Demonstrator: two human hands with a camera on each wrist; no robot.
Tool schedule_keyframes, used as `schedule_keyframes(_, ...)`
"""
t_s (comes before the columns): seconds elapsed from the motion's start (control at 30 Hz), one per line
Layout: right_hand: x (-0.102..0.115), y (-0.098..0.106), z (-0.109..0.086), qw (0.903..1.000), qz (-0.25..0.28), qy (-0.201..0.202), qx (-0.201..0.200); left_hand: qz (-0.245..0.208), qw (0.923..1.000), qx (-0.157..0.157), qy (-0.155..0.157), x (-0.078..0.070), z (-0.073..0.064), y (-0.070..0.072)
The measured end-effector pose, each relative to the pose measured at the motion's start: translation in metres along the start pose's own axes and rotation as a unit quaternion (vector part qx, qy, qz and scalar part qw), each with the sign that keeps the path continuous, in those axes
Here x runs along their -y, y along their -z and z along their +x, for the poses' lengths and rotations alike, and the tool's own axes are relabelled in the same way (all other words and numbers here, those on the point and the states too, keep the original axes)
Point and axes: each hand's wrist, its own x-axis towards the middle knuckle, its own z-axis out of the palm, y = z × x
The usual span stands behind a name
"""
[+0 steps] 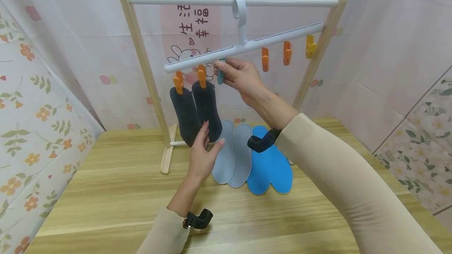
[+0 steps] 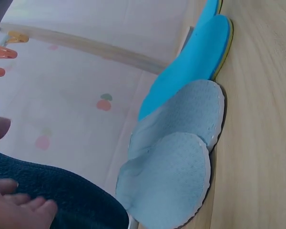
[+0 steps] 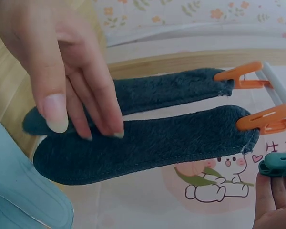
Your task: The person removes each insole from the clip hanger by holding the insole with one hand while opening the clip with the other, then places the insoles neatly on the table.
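Two dark insoles, one on the left [image 1: 185, 115] and one beside it [image 1: 208, 107], hang from the left half of a white hanger [image 1: 282, 36]. An orange clothespin [image 1: 178, 83] grips the first at its top, and another orange clothespin [image 1: 201, 77] grips the second. My right hand [image 1: 243, 78] pinches a teal clothespin [image 1: 221, 74] under the hanger bar, just right of the insoles. Low down, my left hand [image 1: 202, 158] has its fingers extended against the lower part of the hanging insoles; the right wrist view shows its fingers overlapping the nearer insole [image 3: 143, 143].
The hanger hooks over a white rod [image 1: 183, 0] on a wooden-legged rack [image 1: 141, 50]. Two orange clothespins [image 1: 265, 59] and a yellow clothespin [image 1: 310, 47] hang on its right half. Grey insoles [image 1: 243, 160] and blue insoles [image 1: 260, 171] lie on the wooden table [image 1: 106, 191] below.
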Motion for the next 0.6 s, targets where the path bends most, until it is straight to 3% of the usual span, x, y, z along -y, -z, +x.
schedule_keyframes(0.2,0.001,0.0,-0.001,1.0,-0.002,-0.001,0.0,0.023,0.9983,-0.044,0.029,0.001,0.004,-0.001)
schedule_keyframes(0.47,0.002,0.0,-0.003,1.0,0.004,-0.006,-0.002,0.054,0.9954,-0.045,0.065,0.01,0.015,0.003)
schedule_keyframes(0.6,0.002,-0.001,-0.003,1.0,-0.004,0.001,0.004,0.053,0.9944,-0.068,0.061,0.018,0.019,0.005)
